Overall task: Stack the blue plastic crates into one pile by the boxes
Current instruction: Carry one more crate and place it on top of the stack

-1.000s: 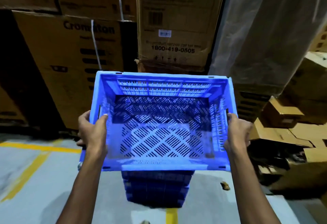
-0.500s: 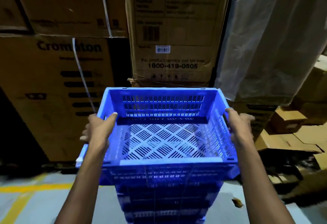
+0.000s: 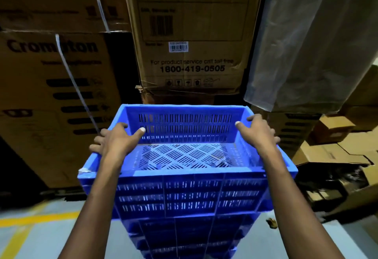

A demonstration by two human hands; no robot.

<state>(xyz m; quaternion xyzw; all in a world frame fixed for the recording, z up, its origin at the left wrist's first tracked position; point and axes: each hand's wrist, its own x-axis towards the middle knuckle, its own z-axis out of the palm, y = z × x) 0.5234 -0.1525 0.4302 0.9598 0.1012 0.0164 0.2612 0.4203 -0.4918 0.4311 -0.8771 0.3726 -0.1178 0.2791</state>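
A blue slotted plastic crate sits level at the top of a pile of blue crates, right in front of the cardboard boxes. My left hand grips its left rim, thumb inside the wall. My right hand holds the right rim the same way, fingers curled over the outer edge. The crate is empty, with its lattice floor showing. Whether it rests fully on the crate below is hidden by its own walls.
Tall cardboard boxes stand close behind the pile, with a plastic-wrapped load to the right. Loose flattened cartons lie at the right. Yellow floor lines mark the grey concrete at the left.
The crate has come down and forward from chest height onto the top of the pile and levelled out. Both hands slid further along the side rims toward the far end.
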